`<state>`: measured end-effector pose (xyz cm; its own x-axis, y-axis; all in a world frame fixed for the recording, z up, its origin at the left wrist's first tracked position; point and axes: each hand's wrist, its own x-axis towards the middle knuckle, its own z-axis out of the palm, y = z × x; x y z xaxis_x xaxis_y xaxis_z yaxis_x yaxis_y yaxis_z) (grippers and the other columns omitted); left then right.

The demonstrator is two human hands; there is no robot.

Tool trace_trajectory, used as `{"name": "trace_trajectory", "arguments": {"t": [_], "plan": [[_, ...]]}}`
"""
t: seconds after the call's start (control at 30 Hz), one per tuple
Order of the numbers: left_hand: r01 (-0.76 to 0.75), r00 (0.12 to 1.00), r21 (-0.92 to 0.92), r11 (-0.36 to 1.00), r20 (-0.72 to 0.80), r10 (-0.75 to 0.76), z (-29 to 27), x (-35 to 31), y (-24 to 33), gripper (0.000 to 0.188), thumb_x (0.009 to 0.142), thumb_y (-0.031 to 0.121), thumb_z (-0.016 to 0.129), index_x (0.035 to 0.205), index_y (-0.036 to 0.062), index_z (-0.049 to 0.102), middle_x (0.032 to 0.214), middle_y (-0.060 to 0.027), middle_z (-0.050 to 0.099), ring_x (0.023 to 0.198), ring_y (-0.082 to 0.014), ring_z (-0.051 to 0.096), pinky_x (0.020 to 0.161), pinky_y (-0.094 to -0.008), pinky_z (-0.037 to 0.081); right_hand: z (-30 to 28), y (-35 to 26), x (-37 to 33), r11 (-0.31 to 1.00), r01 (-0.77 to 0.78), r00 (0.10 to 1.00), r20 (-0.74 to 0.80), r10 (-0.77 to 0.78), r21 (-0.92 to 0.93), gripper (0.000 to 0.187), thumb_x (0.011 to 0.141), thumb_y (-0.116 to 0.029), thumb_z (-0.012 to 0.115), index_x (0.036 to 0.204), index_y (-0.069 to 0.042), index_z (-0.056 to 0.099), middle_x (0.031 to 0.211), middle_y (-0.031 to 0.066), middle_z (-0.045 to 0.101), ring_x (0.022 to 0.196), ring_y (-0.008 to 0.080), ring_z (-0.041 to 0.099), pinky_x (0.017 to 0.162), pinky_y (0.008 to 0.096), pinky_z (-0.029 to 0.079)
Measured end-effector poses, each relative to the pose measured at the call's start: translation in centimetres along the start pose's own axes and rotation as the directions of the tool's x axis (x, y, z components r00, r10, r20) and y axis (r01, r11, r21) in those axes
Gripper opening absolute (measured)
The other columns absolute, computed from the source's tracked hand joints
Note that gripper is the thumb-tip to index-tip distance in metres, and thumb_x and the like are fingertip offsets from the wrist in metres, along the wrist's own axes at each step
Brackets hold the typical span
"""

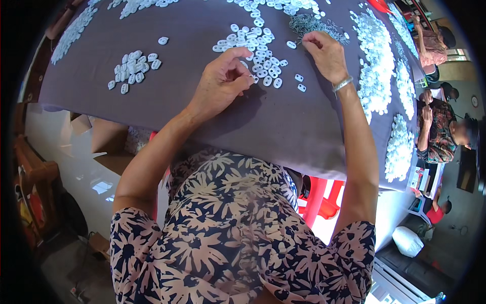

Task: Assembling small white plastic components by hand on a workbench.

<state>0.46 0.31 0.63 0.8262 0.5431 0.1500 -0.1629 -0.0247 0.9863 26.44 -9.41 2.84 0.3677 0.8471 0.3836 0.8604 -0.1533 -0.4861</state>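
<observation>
My left hand [218,83] is curled over the grey tablecloth, index finger raised. At its thumb tip it holds a small white oval piece with two holes [255,79]. Just beyond lies a loose heap of similar white two-holed pieces [260,53]. My right hand [326,54], with a bracelet at the wrist, has thumb and forefinger pinched together at the near edge of a pile of small, thin dark metal pieces [316,26]. Whatever is between those fingertips is too small to make out. Two loose white pieces [300,82] lie between my hands.
A smaller cluster of white pieces [132,68] lies to the left. Large piles of white parts [375,66] cover the right side of the grey-clothed table [172,91]. Other people [445,126] sit beyond on the right. A red plastic chair [319,200] shows under the near edge.
</observation>
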Motion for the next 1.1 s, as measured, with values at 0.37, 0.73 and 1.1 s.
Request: {"name": "trace_trajectory", "arguments": {"t": [0.37,0.73,1.1], "plan": [[0.015,1.0,0.017,1.0,0.014,-0.015,-0.2,0.1,-0.1,0.036,0.082,-0.001,0.061,0.115,0.0047,0.049,0.075,-0.0016,0.055,0.064,-0.0073,0.051,0.057,-0.0224,0.045,1.2,0.6,2.4,0.996,-0.062,0.98,0.184,0.072,-0.06,0.018,0.079,-0.021,0.067,0.089,-0.006,0.067,0.079,0.0038,0.064,0.07,0.0132,0.059,0.068,0.0261,0.048],[0.01,1.0,0.009,1.0,0.021,-0.01,-0.2,0.0,0.0,0.036,0.083,0.0,0.061,0.116,0.0045,0.049,0.077,-0.0024,0.056,0.066,-0.0082,0.052,0.058,-0.0231,0.046,0.1,-0.5,0.8,0.975,-0.14,0.943,0.324,0.079,0.17,0.013,0.079,-0.013,0.066,0.087,-0.003,0.067,0.074,-0.0022,0.062,0.069,0.0054,0.055,0.064,0.0208,0.045],[-0.006,1.0,0.07,0.998,0.02,0.005,-0.2,0.1,0.2,0.036,0.082,0.0,0.061,0.116,0.0039,0.05,0.076,-0.0024,0.057,0.065,-0.0083,0.053,0.058,-0.023,0.046,0.3,-0.1,-1.4,0.977,-0.079,0.992,0.116,0.057,0.2,0.009,0.082,-0.009,0.068,0.09,-0.004,0.067,0.079,-0.0022,0.063,0.069,0.0055,0.055,0.064,0.0214,0.046]]}}
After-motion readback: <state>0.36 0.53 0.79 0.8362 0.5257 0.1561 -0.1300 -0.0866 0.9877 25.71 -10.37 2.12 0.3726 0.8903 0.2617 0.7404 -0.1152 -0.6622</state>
